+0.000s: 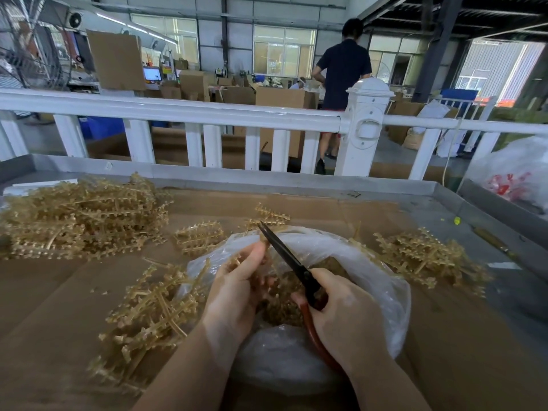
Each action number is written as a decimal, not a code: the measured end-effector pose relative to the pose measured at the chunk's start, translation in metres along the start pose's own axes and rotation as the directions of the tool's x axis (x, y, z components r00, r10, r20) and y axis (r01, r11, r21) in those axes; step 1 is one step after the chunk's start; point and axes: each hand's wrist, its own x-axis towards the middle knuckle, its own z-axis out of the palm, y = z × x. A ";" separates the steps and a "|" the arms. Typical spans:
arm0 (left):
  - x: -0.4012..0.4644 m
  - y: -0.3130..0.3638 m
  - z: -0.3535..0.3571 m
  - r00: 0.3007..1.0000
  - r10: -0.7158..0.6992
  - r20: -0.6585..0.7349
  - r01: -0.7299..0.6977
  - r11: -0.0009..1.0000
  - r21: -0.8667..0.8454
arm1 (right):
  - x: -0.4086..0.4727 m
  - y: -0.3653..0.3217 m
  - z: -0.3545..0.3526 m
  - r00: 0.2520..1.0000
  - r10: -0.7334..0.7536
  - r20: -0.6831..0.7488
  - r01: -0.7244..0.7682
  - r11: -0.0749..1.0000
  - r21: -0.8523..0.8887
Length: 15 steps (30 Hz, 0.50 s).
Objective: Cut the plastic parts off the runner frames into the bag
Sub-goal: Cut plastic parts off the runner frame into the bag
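A clear plastic bag (376, 268) lies open in front of me with small tan cut parts (281, 307) heaped inside. My left hand (237, 289) pinches a tan runner frame (240, 259) over the bag's mouth; most of the frame is hidden by my fingers. My right hand (344, 310) grips the red handles of black-bladed scissors (284, 256), whose blades point up and away, right beside the left thumb. The blades look nearly closed.
Tan runner frames lie in a big pile (80, 218) at far left, a heap (148, 315) near left, and a heap (427, 256) at right. Cardboard (44, 292) covers the metal table. A white fence (207, 114) stands behind; a person (341, 78) stands beyond it.
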 end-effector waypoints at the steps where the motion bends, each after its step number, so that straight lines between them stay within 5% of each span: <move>1: 0.000 0.000 0.000 1.000 0.007 -0.011 -0.007 1.000 -0.005 | 0.000 0.000 0.000 1.000 0.005 -0.001 -0.005 1.000 0.006; 15: 0.005 -0.001 -0.001 0.999 0.040 -0.030 -0.042 0.997 -0.070 | 0.001 0.002 -0.002 0.997 0.047 0.057 -0.049 0.998 0.034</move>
